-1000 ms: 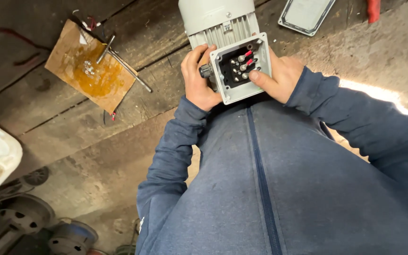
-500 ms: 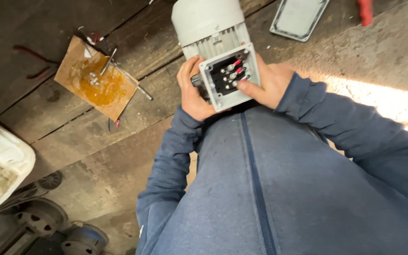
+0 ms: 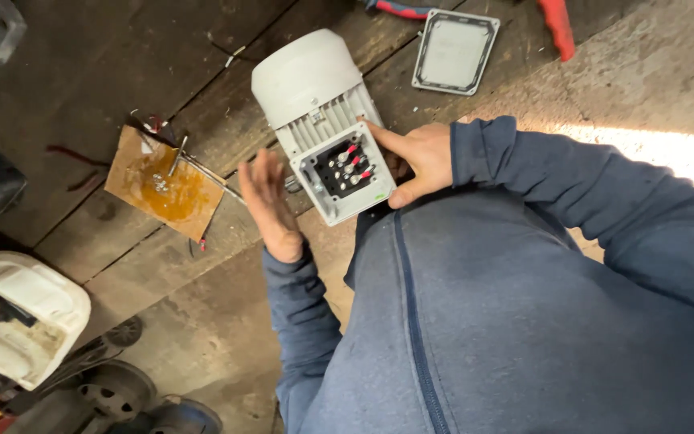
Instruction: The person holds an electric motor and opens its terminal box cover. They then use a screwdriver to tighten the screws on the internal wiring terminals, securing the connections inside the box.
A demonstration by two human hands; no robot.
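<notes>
From the head camera, looking straight down, a grey electric motor (image 3: 315, 96) lies on a dark wooden bench (image 3: 106, 72), its rounded end pointing away from the person. On the near end of the motor sits an open terminal box (image 3: 347, 178), a pale square frame with dark insides, silver studs and a few red-sleeved wire ends.

The right hand (image 3: 415, 157) rests against the right side of the terminal box. Its fingers are spread, not clenched: the forefinger lies along the upper right edge of the box and the thumb presses at the lower right corner, so the hand steadies the box without wrapping around it. The left hand (image 3: 271, 205) is open and flat, fingers straight and together, held just left of the box and clear of it; it holds nothing.

Both arms wear blue sleeves, and a blue zipped top fills the lower right of the view.

To the left of the motor lies a brown piece of cardboard (image 3: 162, 189) with small nuts (image 3: 157, 183) on it and a thin metal tool (image 3: 202, 170) across its upper edge. Beyond the motor, a grey square cover (image 3: 454, 52) lies flat on the bench, with red tool handles (image 3: 557, 28) near it. A dirty white plastic container (image 3: 18, 317) stands at the lower left.
</notes>
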